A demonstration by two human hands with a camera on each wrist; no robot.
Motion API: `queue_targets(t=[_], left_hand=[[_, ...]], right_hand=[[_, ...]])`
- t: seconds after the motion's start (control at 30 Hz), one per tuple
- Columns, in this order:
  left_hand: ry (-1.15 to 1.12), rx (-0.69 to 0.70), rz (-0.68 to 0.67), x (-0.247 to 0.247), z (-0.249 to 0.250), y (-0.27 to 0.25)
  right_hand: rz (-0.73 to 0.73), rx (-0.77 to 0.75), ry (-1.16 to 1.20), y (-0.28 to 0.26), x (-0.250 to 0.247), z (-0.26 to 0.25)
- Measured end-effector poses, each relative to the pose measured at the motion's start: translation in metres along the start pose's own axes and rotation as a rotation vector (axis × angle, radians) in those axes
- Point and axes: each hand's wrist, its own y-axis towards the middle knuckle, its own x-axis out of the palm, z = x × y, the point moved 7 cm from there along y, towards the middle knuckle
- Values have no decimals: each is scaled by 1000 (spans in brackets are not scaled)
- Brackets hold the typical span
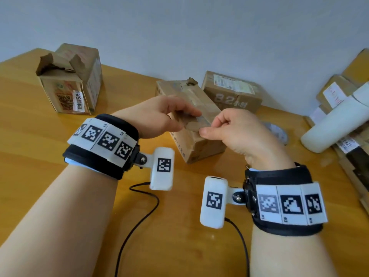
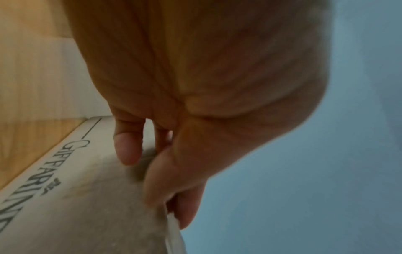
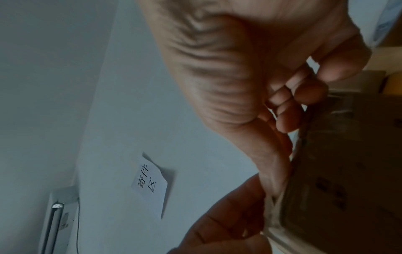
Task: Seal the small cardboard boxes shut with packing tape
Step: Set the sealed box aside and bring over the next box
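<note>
In the middle of the head view, a long brown cardboard box with old shiny tape on top (image 1: 191, 124) is lying on the yellow wooden table (image 1: 40, 136); both hands are meeting over its near end. The left hand (image 1: 157, 114) is reaching in from the left; its thumb and fingers are pinching a brown flap of the box; in the left wrist view, the fingers (image 2: 128, 146) are curling over the edge of the box (image 2: 87, 206), which has dark letters printed on its pale side. The right hand (image 1: 231, 128) is coming in from the right; its thumb and first finger are pinching the same flap edge, so the grip is narrow; in the right wrist view the curled fingers (image 3: 289, 118) are touching the edge of the box (image 3: 348, 171), and a clear strip is lying along that edge, but it is too blurry to say if the hand is holding tape.

In the upper left of the head view, a tall brown cardboard box with torn open flaps (image 1: 69, 80) is standing well apart; just behind the long box, a brown cardboard box with a white label (image 1: 231, 90) is sitting; to the right of the right hand, a clear roll of packing tape (image 1: 277, 130) is lying flat on the table; at the right edge, a white plastic roll (image 1: 335, 122) is resting on a pile of flat brown cardboard (image 1: 339, 84).
</note>
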Motion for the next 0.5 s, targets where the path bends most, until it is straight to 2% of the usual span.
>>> queue_targets(t=[0.13,0.3,0.5], left_hand=[[-23,-1,38,2,4,5],[124,38,101,5,11,6],[156,11,125,4,15,7]], right_hand=[[-3,0,12,0,1,-2],[16,-22,46,0,1,-1],[25,-66,24,1,-1,-4]])
